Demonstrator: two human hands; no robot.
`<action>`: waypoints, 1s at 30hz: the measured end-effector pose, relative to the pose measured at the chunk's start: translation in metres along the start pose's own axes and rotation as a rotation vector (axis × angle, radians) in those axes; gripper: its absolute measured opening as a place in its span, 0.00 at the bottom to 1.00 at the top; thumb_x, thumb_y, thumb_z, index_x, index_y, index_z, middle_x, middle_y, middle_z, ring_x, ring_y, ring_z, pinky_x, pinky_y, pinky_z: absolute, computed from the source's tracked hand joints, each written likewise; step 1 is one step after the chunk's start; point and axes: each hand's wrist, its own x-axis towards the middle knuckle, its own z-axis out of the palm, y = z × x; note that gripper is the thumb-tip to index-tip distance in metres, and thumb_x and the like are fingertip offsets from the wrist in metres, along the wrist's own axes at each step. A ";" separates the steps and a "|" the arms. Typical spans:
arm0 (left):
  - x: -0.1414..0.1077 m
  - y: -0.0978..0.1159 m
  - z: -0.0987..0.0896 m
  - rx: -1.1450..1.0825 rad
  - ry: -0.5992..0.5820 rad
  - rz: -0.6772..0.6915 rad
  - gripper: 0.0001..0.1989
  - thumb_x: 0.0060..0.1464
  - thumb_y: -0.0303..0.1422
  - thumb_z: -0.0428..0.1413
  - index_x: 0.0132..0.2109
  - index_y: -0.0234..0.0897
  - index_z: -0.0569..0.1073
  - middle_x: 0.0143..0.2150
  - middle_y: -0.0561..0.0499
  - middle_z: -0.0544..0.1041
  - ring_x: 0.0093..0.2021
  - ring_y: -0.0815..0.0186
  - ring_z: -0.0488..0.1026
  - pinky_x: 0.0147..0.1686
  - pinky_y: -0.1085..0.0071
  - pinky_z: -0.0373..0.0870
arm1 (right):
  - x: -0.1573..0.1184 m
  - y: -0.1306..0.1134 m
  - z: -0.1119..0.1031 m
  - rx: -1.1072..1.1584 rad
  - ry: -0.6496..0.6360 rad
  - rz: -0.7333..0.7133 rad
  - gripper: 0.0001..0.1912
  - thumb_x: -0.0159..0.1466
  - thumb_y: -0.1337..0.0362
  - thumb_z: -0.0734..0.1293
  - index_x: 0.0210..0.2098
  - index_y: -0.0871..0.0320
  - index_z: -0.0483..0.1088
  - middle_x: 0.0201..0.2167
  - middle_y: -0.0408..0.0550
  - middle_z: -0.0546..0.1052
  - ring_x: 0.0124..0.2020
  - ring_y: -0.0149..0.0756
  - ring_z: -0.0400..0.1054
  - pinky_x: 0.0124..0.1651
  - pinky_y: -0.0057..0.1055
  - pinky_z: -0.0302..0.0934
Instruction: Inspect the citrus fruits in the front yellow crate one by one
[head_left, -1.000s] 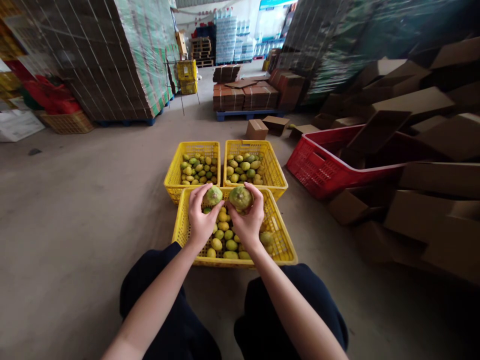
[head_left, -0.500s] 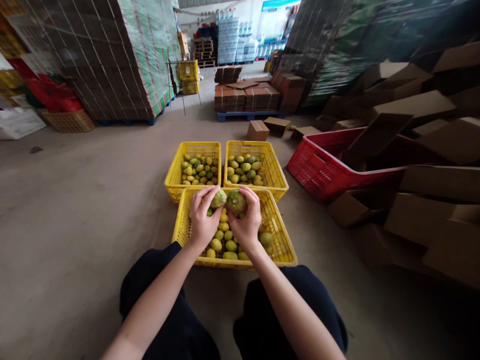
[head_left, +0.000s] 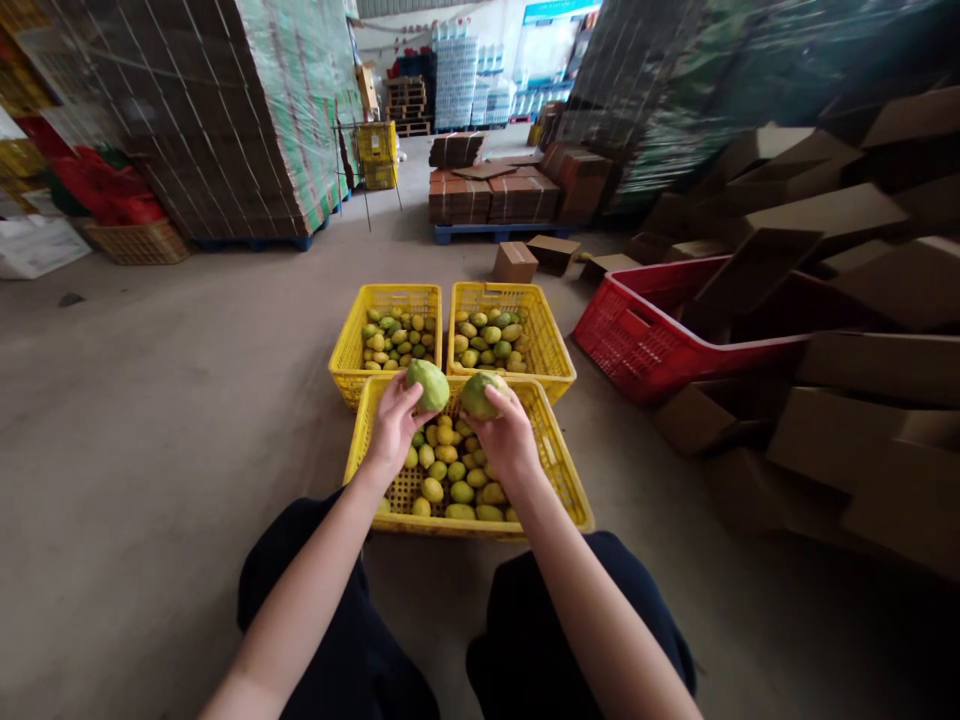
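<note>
My left hand (head_left: 391, 425) is closed around a light green lemon (head_left: 429, 384), holding it up over the far side of the near yellow crate (head_left: 571, 490). In my right hand (head_left: 511, 432) is a second, darker yellow-green lemon (head_left: 477, 396), gripped with the thumb across its near side. The two held fruits are a small gap apart. Below them, several loose yellow and green lemons (head_left: 461, 492) lie in the near crate, and its holed floor shows at the left. My hands and forearms hide part of the crate.
Two more yellow crates, a left one (head_left: 346, 345) and a right one (head_left: 553, 350), stand just beyond, both holding lemons. A red crate (head_left: 637, 345) sits at the right beside heaped cardboard boxes (head_left: 847, 380). Farther back are flattened cartons (head_left: 491, 195) on a blue pallet (head_left: 487, 234).
My hands have moved slightly apart and the lemons have turned in them. The left lemon is raised a little and shows more of its surface.
</note>
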 end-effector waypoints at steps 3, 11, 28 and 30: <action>0.002 0.005 -0.002 -0.166 -0.014 -0.146 0.19 0.50 0.38 0.53 0.50 0.38 0.71 0.35 0.49 0.74 0.27 0.71 0.71 0.21 0.78 0.67 | 0.002 -0.002 -0.001 0.119 -0.042 0.187 0.10 0.54 0.58 0.68 0.32 0.58 0.68 0.25 0.43 0.74 0.21 0.32 0.68 0.14 0.23 0.57; 0.003 0.003 -0.012 -0.527 0.029 -0.290 0.16 0.52 0.35 0.50 0.46 0.35 0.72 0.32 0.48 0.73 0.28 0.72 0.70 0.25 0.80 0.70 | -0.001 0.002 -0.003 0.244 -0.185 0.318 0.17 0.53 0.52 0.63 0.31 0.61 0.69 0.21 0.48 0.74 0.18 0.31 0.65 0.14 0.25 0.58; 0.006 -0.007 -0.007 -0.633 0.309 -0.235 0.07 0.49 0.28 0.49 0.32 0.34 0.72 0.28 0.52 0.74 0.32 0.72 0.73 0.36 0.76 0.72 | 0.001 0.015 -0.007 0.399 0.006 0.294 0.12 0.52 0.58 0.65 0.33 0.58 0.71 0.28 0.46 0.77 0.27 0.34 0.69 0.27 0.30 0.66; 0.006 -0.008 -0.006 -0.599 0.316 -0.240 0.07 0.49 0.28 0.49 0.31 0.34 0.72 0.28 0.52 0.73 0.32 0.72 0.73 0.36 0.77 0.72 | 0.001 0.017 -0.007 0.394 -0.016 0.290 0.12 0.52 0.58 0.65 0.33 0.58 0.71 0.28 0.46 0.76 0.26 0.33 0.69 0.26 0.30 0.65</action>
